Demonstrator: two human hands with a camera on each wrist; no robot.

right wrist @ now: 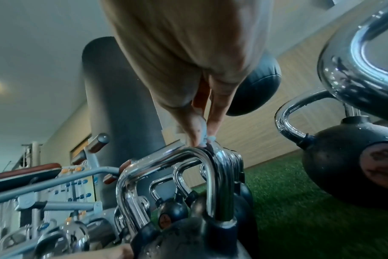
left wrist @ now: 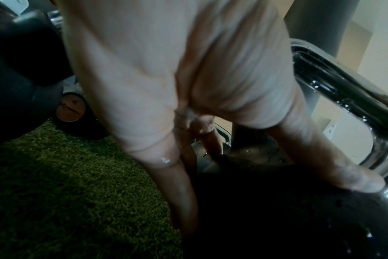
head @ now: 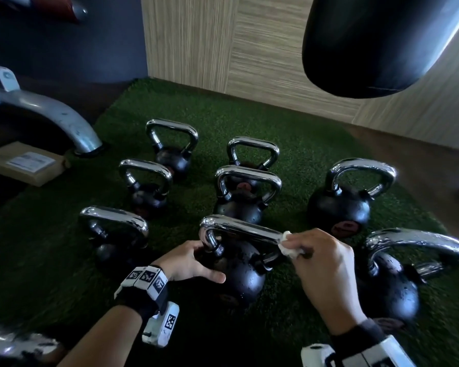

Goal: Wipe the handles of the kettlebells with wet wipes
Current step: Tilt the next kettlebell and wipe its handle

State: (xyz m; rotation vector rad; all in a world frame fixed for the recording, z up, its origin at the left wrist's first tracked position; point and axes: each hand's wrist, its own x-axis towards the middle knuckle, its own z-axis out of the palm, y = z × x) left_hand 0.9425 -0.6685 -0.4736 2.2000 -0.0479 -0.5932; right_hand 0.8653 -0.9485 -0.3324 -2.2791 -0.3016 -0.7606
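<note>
Several black kettlebells with chrome handles stand on green turf point(head: 289, 123). My right hand point(head: 294, 249) pinches a crumpled white wet wipe point(head: 289, 247) against the right end of the chrome handle point(head: 241, 230) of the near middle kettlebell point(head: 244, 276). In the right wrist view the wipe point(right wrist: 202, 134) sits between thumb and fingers on top of the handle's bend point(right wrist: 166, 157). My left hand point(head: 207, 263) rests on that kettlebell's wet black ball beside the handle's left post. Its fingers point(left wrist: 179, 184) lie fairly straight down the ball's side, and the thumb lies on top.
Close neighbours are a big kettlebell point(head: 390, 287) at the right, another point(head: 339, 207) behind it, and one point(head: 114, 234) at the left. A black punch bag point(head: 376, 43) hangs above right. A grey machine leg point(head: 51, 112) and a cardboard box point(head: 24, 162) stand left.
</note>
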